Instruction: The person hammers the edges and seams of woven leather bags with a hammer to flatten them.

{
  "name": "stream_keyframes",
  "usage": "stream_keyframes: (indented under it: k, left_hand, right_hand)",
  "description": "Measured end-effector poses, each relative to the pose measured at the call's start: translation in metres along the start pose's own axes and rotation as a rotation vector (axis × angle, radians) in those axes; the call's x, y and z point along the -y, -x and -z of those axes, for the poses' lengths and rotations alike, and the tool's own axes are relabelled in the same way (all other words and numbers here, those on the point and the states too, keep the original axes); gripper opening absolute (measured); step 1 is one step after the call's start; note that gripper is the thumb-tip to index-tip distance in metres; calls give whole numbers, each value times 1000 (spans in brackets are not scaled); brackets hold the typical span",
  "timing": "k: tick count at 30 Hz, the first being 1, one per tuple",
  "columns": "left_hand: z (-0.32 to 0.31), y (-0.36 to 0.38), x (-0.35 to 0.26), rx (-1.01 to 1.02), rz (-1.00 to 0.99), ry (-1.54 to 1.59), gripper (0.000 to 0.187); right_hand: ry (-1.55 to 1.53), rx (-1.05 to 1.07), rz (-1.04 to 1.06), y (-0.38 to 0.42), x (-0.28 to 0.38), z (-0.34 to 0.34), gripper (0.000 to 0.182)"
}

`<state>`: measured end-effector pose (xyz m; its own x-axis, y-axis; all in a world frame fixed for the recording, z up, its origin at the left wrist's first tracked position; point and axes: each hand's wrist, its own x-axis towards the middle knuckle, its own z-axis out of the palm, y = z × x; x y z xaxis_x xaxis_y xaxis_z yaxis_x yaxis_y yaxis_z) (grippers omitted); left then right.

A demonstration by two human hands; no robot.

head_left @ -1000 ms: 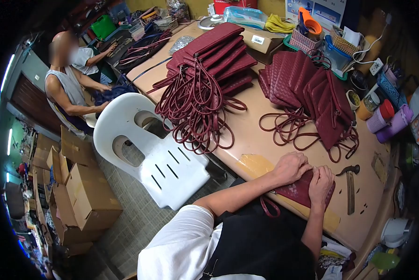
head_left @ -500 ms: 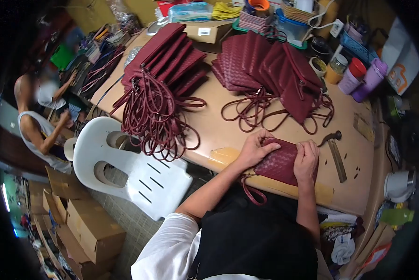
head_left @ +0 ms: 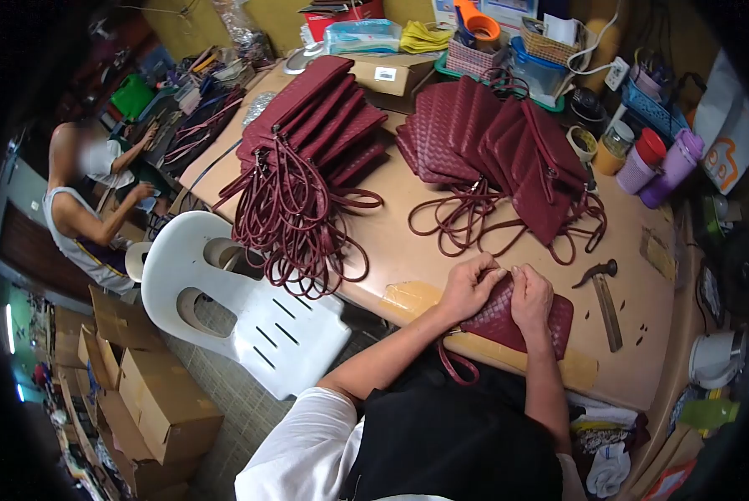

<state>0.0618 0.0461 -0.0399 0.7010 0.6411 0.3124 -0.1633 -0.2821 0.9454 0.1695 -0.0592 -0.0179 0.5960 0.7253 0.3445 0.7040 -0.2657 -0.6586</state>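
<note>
A maroon woven-pattern wristlet pouch lies at the table's front edge, its strap loop hanging over the edge at the left. My left hand pinches the pouch's upper edge. Close beside it, my right hand is closed on the same edge, fingertips nearly meeting the left ones. Whatever small part lies between the fingertips is hidden. A hammer rests to the right of the pouch, with several small dark bits near it.
Two piles of maroon pouches, one at left and one at right, lie farther back with tangled straps. A white plastic chair stands left, near cardboard boxes. Cups and baskets line the back. Other people sit at far left.
My right hand has moved left along the pouch's upper edge to meet my left hand. The camera view has shifted slightly, and the piles appear lower.
</note>
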Motion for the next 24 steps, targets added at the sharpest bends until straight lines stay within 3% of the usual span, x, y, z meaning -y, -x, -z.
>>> stream_keyframes:
  k: [5, 11, 19, 24]
  left_hand:
    - [3, -4, 3, 47, 15, -7, 17]
    - [5, -1, 0, 47, -13, -162, 25]
    - [-5, -3, 1, -118, -112, 75, 21]
    - [5, -2, -1, -36, 2, -105, 22]
  right_hand:
    - [-58, -32, 25, 5, -3, 2, 33]
    - [-46, 110, -41, 3, -6, 1, 35]
    - [57, -40, 63, 9, -7, -2, 30]
    - [24, -27, 222, 5, 12, 0, 20]
